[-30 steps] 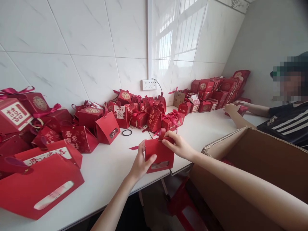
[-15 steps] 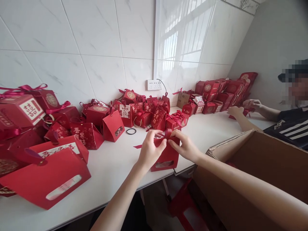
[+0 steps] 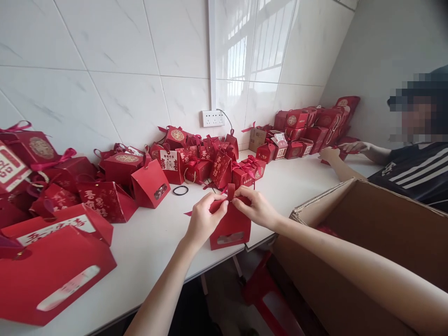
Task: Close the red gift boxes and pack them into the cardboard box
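A red gift box (image 3: 230, 224) with a small clear window low on its front stands upright near the table's front edge. From its top rises a loop of red ribbon (image 3: 231, 190). My left hand (image 3: 206, 219) is closed at the box's top left, thumb and finger pinching the ribbon beside the loop. Opposite it, my right hand (image 3: 257, 207) pinches the ribbon from the right, its fingertips almost meeting the left thumb. The fingers partly hide the ribbon's knot and the box's upper edge. A loose ribbon end pokes out left of my left hand.
Several red gift boxes (image 3: 150, 184) crowd the white table (image 3: 157, 252) to the left and along the wall. A black ring (image 3: 180, 190) lies behind my left hand. An open cardboard carton (image 3: 350, 261) stands at right. Beyond it, a co-worker's hands (image 3: 331, 155) handle a red box.
My view has turned slightly right, so things sit further left in the picture. Both hands keep their pinch at the box top, where the ribbon loop now shows more upright. The co-worker's far hand has opened out.
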Available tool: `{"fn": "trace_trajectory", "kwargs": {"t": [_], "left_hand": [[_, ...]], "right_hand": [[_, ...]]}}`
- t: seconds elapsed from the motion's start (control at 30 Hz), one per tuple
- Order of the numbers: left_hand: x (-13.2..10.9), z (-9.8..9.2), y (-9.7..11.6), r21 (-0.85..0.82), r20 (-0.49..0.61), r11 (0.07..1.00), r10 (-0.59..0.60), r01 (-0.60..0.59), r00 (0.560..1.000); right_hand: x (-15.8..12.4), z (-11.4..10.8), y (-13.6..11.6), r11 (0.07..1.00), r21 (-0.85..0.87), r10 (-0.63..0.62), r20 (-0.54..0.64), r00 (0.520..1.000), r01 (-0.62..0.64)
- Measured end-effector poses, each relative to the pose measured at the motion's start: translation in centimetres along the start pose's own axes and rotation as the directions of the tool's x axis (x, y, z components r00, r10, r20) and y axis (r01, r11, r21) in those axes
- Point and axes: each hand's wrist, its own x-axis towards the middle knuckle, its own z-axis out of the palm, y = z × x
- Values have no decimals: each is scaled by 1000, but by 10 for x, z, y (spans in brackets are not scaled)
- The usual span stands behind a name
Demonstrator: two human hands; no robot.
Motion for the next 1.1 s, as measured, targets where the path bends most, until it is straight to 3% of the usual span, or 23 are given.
{"fn": "trace_trajectory", "kwargs": {"t": [0.17,0.3,0.37,0.4,0.47,0.53,0.67,0.77,0.83,0.9,0.97,1.03,1.1], "left_hand": [[-1,-2,-3,-43,74,998,-36,39,997],[-30,-5,-16,-232,32,963,-134,138,990],[-52,-3,-17,-325,8,920,-228,218,974],[-62,-1,-15,-396,50,880,-264,262,963],[-77,3,-5,-502,90,821,-264,273,960],[-83,4,11,-517,-26,829,-262,211,965],[-82,-1,44,-409,-303,912,-153,17,941],[-82,-7,60,-330,-354,940,-43,-81,934],[-81,-11,67,-388,-357,920,-104,-46,928],[-77,-17,70,-550,-277,827,-313,117,908],[-74,-23,70,-690,-82,653,-498,312,863],[-72,-27,69,-729,82,543,-536,418,840],[-74,-28,71,-726,129,555,-470,406,873]], "right_hand": [[-1,0,0,1000,12,26,21,999,-26],[-2,-7,2,962,233,151,-9,989,-145],[0,-12,1,873,453,217,-33,976,-179],[1,-16,-1,811,556,240,-30,970,-184],[3,-23,-7,696,692,263,2,965,-191],[2,-29,-15,652,732,272,19,962,-198],[-11,-41,-32,696,692,299,-33,954,-194],[-25,-48,-42,713,667,329,-45,943,-217],[-36,-52,-49,698,671,366,-38,930,-247],[-48,-56,-60,687,668,398,-17,917,-285],[-59,-61,-73,693,634,412,43,910,-343],[-67,-67,-83,688,601,431,111,895,-406],[-70,-71,-88,640,610,489,146,860,-467]]}}
